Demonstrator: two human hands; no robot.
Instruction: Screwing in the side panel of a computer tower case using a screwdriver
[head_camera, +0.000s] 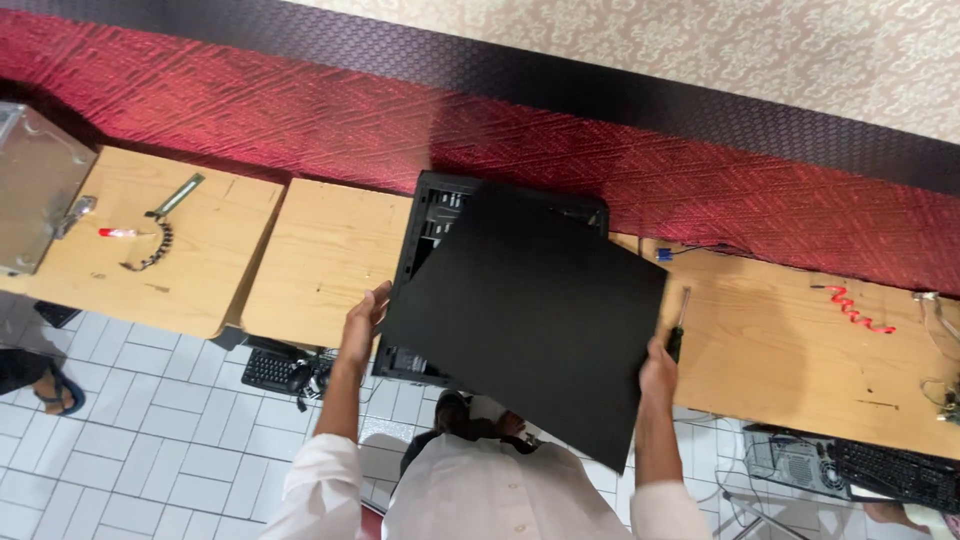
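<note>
Black sheet metal: we hold the side panel by its edges, left hand and right hand, fingers pinching it, tilted over the open computer case on the bench. Panel judged free of the case. A screwdriver lies just beside the right hand. Case interior largely hidden.

a flat black side panel, square and matte, is held tilted at its two side edges above an open black computer case, which is laid on the wooden table and largely covered by it.
</note>
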